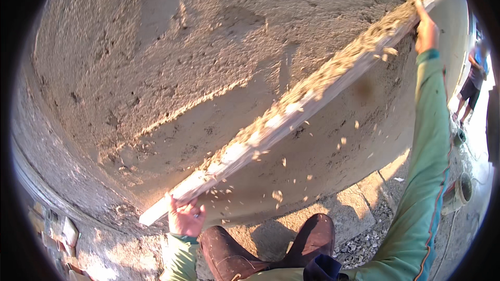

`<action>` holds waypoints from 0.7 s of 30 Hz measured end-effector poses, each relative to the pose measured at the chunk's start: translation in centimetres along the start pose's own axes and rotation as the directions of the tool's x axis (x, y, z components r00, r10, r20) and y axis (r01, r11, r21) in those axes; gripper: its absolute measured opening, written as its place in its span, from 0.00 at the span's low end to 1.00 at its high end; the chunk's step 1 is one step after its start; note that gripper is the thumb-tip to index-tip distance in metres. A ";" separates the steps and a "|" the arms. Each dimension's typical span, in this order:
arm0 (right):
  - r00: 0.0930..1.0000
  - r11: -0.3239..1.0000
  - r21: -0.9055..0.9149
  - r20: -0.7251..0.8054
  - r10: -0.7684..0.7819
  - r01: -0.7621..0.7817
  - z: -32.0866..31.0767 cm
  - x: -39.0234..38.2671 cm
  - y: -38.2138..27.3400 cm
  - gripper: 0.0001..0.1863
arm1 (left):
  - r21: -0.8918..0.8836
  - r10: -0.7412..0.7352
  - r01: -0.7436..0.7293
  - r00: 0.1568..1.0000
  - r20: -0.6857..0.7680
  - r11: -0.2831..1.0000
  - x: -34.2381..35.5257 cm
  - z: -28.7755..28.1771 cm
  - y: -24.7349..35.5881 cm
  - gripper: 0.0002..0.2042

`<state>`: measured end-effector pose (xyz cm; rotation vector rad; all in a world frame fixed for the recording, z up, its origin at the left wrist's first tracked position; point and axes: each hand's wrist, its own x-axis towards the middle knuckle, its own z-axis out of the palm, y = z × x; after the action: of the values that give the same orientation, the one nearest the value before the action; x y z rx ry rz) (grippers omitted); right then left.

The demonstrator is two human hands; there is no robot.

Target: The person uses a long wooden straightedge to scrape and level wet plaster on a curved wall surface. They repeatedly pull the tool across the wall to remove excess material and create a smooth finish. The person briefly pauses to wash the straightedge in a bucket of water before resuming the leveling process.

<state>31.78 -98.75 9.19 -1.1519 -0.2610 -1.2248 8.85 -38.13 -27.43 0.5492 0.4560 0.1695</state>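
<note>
A long wooden straightedge (312,109) slants across the plastered wall (198,62), from low on the left to high on the right. Wet mortar (333,75) is heaped along its upper edge, and crumbs of it are dropping below. My left hand (186,218) is closed at the lower end, the thumb up along the wood. Near the upper end my right hand (427,31) grips the board with the arm stretched far out. Above the board the plaster is rough and pitted; below, it looks smoother.
Paving slabs (354,203) and gravel (359,244) lie at the wall's foot, by my brown boots (317,234). A bucket (458,192) stands at right. Farther off is another person (473,75). Broken pieces (67,234) lie at lower left.
</note>
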 end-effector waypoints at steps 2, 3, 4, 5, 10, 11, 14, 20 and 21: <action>0.973 0.972 -0.044 -0.028 0.228 -0.229 -1.0 4.2 -0.3 0.34 | -0.016 -0.029 0.032 0.987 0.157 0.999 -0.2 1.5 -0.9 0.27; 0.957 0.954 -0.103 -0.094 0.273 -0.282 -1.4 4.6 -0.4 0.34 | -0.006 -0.003 0.003 0.998 0.059 1.000 -0.2 1.3 -1.1 0.27; 0.973 0.961 -0.164 -0.099 0.207 -0.221 -1.8 3.4 0.1 0.33 | 0.000 0.007 -0.007 0.999 0.044 1.000 0.2 0.5 -0.8 0.27; 0.985 0.963 -0.221 -0.101 0.138 -0.157 -1.9 1.3 0.3 0.27 | -0.002 0.012 -0.012 0.992 0.128 1.000 0.6 -0.9 -0.3 0.27; 0.991 0.966 -0.231 -0.089 0.102 -0.120 -1.5 -17.1 3.5 0.18 | 0.078 0.236 -0.229 0.965 -0.111 0.970 3.0 -9.6 4.8 0.28; 0.996 0.980 -0.196 -0.088 0.015 -0.032 -1.3 -19.9 4.2 0.21 | 0.093 0.230 -0.219 0.964 -0.131 0.971 3.1 -10.5 5.7 0.27; 0.982 0.978 -0.145 -0.137 0.131 -0.151 -2.0 -21.3 4.6 0.25 | 0.070 0.164 -0.149 0.941 -0.295 0.986 2.4 -9.5 6.5 0.26; 0.995 0.990 -0.112 -0.067 0.080 -0.087 -1.5 -0.7 1.1 0.19 | 0.062 0.026 -0.026 1.000 -0.008 0.998 -1.1 1.7 -0.1 0.26; 0.998 0.995 -0.078 -0.022 0.056 -0.058 -2.2 1.1 0.4 0.19 | 0.041 -0.010 0.007 0.996 0.092 0.999 -1.3 3.0 -1.0 0.25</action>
<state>31.65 -101.18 8.71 -1.2066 -0.1654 -1.2045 9.13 -40.66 -25.24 0.5928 0.3729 0.1264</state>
